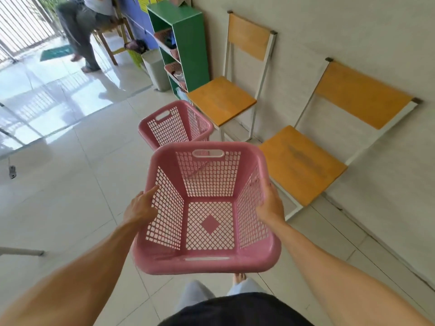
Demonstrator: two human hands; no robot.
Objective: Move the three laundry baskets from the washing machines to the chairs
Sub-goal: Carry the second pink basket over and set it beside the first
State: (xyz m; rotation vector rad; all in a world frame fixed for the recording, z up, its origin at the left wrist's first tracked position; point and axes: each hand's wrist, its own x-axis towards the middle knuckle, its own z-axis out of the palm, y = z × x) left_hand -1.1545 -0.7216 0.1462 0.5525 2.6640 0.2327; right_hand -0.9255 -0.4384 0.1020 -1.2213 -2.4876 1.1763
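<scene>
I carry an empty pink laundry basket (209, 222) in front of me, above the tiled floor. My left hand (141, 207) grips its left wall and my right hand (270, 203) grips its right wall. A second pink basket (175, 124) stands on the floor just beyond it, beside the far chair. Two wooden chairs with white metal frames stand against the right wall: the near chair (299, 163) to the right of the held basket, and the far chair (221, 100) behind it. Both seats are bare. No washing machines are in view.
A green shelf unit (188, 43) with small pink bins stands past the far chair, with a grey bin (155, 69) next to it. A person sits on a wooden chair (89, 31) at the back left. A metal leg (21, 251) juts in at the left.
</scene>
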